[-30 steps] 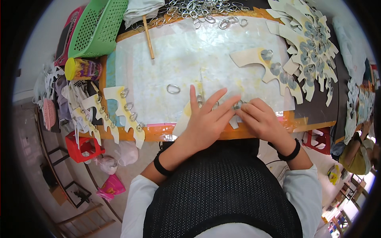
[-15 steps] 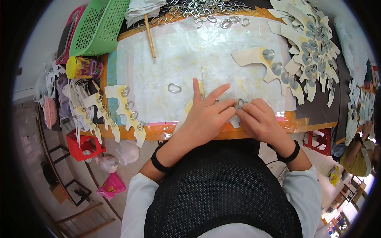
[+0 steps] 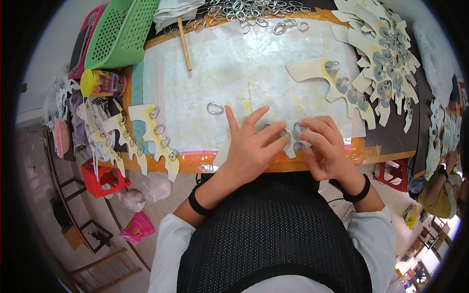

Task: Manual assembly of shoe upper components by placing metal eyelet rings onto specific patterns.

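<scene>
A cream cut-out strip point(image 3: 222, 152) with grey patches and metal rings lies at the front edge of the table, mostly covered by my hands. My left hand point(image 3: 251, 149) rests over it with fingers spread, two fingertips close to a metal ring on the strip. My right hand point(image 3: 326, 146) is at the strip's right end. Its fingers curve with the thumb apart, and the fingertips touch or nearly touch the last ring point(image 3: 297, 127). A loose oval ring point(image 3: 215, 108) lies beyond my left hand. Another cream strip with grey patches point(image 3: 308, 69) lies to the right.
Metal rings point(image 3: 254, 12) are heaped at the back, by a wooden-handled brush point(image 3: 184, 44). Finished-looking strips with rings point(image 3: 155, 134) lie at left, near a yellow-lidded jar point(image 3: 103, 83) and green basket point(image 3: 115, 39). Patched cream pieces point(image 3: 386, 53) pile up at right.
My right hand has loosened its pinch at the strip's end, its thumb drawing back from the fingers. My left hand has shifted slightly left, baring more of the strip and a ring.
</scene>
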A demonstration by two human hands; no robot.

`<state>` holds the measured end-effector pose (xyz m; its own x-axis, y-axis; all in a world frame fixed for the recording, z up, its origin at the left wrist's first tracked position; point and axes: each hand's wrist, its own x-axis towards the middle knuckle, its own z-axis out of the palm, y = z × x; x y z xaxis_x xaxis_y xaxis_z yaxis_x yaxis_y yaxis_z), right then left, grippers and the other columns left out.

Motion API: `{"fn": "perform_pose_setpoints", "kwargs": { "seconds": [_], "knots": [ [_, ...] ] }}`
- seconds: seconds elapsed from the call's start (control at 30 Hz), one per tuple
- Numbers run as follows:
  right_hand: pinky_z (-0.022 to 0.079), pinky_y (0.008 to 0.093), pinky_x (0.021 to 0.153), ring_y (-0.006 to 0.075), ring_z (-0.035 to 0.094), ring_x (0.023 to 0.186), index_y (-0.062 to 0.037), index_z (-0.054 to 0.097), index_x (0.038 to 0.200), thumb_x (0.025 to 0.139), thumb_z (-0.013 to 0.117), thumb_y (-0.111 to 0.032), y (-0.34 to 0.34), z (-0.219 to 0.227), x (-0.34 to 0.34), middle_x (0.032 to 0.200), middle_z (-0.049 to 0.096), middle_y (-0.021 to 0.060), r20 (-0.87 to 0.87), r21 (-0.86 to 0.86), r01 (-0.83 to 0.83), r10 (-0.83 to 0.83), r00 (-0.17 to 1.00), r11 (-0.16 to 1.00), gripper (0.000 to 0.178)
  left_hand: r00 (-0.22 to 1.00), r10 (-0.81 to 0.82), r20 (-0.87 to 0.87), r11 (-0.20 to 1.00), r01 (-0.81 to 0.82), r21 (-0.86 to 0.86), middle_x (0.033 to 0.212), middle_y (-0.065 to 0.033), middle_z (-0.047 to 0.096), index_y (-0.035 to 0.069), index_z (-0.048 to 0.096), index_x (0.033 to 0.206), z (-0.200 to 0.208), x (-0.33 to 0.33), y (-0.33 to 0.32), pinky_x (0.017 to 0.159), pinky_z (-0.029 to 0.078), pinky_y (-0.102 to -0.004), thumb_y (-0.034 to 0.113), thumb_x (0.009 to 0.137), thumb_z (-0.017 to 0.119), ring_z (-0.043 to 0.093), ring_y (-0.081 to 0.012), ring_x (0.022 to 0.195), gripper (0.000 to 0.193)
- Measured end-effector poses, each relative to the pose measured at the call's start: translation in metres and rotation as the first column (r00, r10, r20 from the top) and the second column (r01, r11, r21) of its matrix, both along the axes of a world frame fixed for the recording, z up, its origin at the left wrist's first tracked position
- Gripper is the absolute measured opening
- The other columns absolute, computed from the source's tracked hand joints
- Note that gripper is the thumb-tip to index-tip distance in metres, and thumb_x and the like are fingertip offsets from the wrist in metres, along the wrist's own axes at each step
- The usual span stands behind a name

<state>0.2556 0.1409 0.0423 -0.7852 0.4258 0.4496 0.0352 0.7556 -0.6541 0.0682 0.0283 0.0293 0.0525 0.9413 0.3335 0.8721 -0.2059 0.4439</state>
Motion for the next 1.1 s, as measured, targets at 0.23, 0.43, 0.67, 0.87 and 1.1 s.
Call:
{"fn": "perform_pose_setpoints", "kwargs": {
  "seconds": [0.23, 0.43, 0.67, 0.87, 1.1],
  "knots": [
    [0.048, 0.0417, 0.076, 0.032, 0.058, 0.087, -0.0032, 0.058, 0.116, 0.069, 0.059, 0.003, -0.006, -0.006, 0.004, 0.089, 0.062, 0.0118, 0.082, -0.045, -0.026, 0.03, 0.996, 0.999, 0.047, 0.999, 0.035, 0.017, 0.999, -0.035, 0.024, 0.126, 0.0, 0.063, 0.021, 0.076, 0.097, -0.001, 0.001, -0.001, 0.11, 0.002, -0.0699, 0.016, 0.073, 0.075, 0.048, -0.0316, 0.122, 0.024],
    [0.045, 0.0412, 0.075, 0.0288, 0.058, 0.087, 0.0009, 0.055, 0.116, 0.071, 0.06, 0.002, -0.006, -0.005, 0.0, 0.084, 0.059, 0.0095, 0.109, 0.083, -0.07, 0.061, 0.992, 0.994, 0.046, 0.993, 0.005, 0.119, 1.0, -0.007, 0.018, 0.135, -0.0021, 0.056, 0.015, 0.072, 0.098, 0.007, 0.0, -0.002, 0.108, 0.006, -0.0736, 0.009, 0.075, 0.068, 0.048, -0.0289, 0.124, 0.024],
    [0.044, 0.0412, 0.075, 0.0288, 0.058, 0.088, 0.0013, 0.054, 0.117, 0.071, 0.06, 0.002, -0.009, -0.009, -0.002, 0.088, 0.059, 0.0103, 0.103, 0.081, -0.059, 0.05, 0.993, 0.995, 0.046, 0.993, -0.086, 0.078, 0.994, 0.08, 0.078, 0.117, -0.0011, 0.065, 0.007, 0.065, 0.104, 0.008, -0.001, -0.001, 0.112, 0.006, -0.0695, 0.007, 0.079, 0.064, 0.051, -0.0242, 0.124, 0.025],
    [0.044, 0.0396, 0.076, 0.028, 0.059, 0.087, 0.0019, 0.054, 0.117, 0.071, 0.061, 0.004, -0.011, -0.01, -0.004, 0.091, 0.061, 0.0113, 0.1, 0.098, -0.015, 0.005, 0.995, 0.995, 0.046, 0.992, -0.103, 0.075, 0.988, 0.094, 0.12, 0.095, -0.0031, 0.069, 0.004, 0.061, 0.104, -0.011, -0.004, -0.007, 0.116, 0.007, -0.062, 0.003, 0.082, 0.066, 0.058, -0.021, 0.12, 0.022],
    [0.045, 0.037, 0.075, 0.0258, 0.06, 0.084, -0.0007, 0.058, 0.113, 0.073, 0.069, 0.001, -0.012, -0.011, -0.008, 0.089, 0.063, 0.0088, 0.101, 0.084, 0.039, -0.048, 0.994, 0.996, 0.042, 0.989, -0.031, 0.147, 0.997, 0.021, 0.071, 0.088, -0.0014, 0.073, 0.002, 0.054, 0.11, -0.008, -0.007, -0.006, 0.118, 0.004, -0.0555, 0.0, 0.081, 0.07, 0.058, -0.0251, 0.121, 0.033]
  ]
}}
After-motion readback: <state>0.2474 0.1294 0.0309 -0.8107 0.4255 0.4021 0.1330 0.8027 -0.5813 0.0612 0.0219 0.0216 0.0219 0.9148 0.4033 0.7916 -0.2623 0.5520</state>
